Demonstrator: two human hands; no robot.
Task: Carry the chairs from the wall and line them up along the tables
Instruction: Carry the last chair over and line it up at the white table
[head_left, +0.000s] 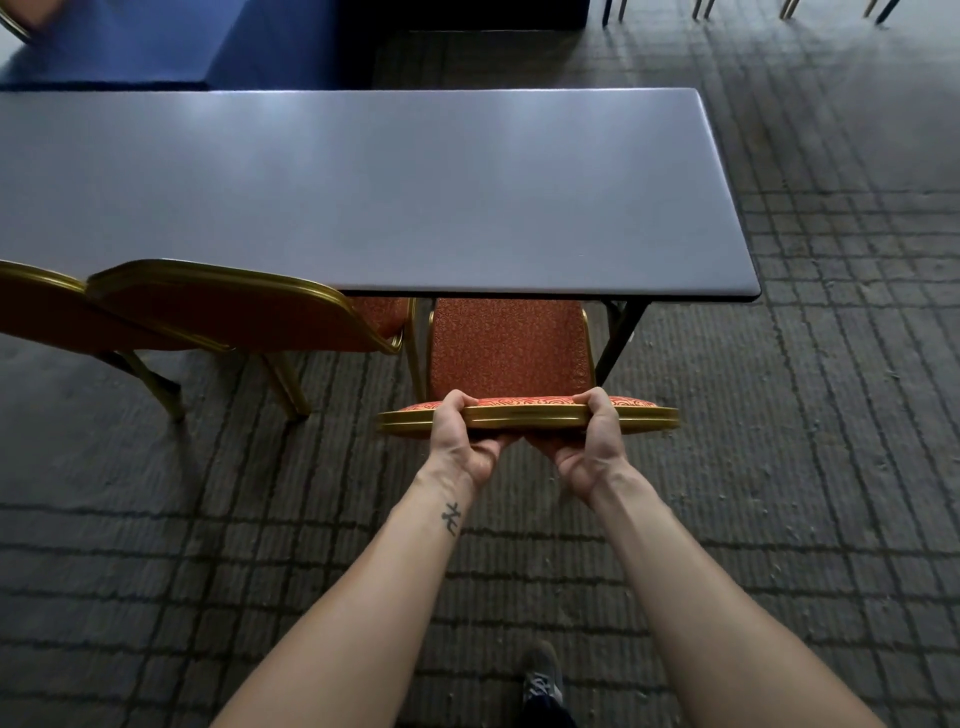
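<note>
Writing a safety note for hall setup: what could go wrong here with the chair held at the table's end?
If pushed in, the held chair could knock the table leg close on its right, or scrape the neighbouring chair on its left. The left hand and right hand grip the backrest top, so fingers might get pinched against the table.

The table (363, 197) runs out of frame at the left, and its near lip hides the seat front of the end chair (511, 353). Along the table's near side, the leftmost chair (36, 312) is cropped. Beyond its far right corner, only thin legs (789, 7) show, their tops cut off.
</note>
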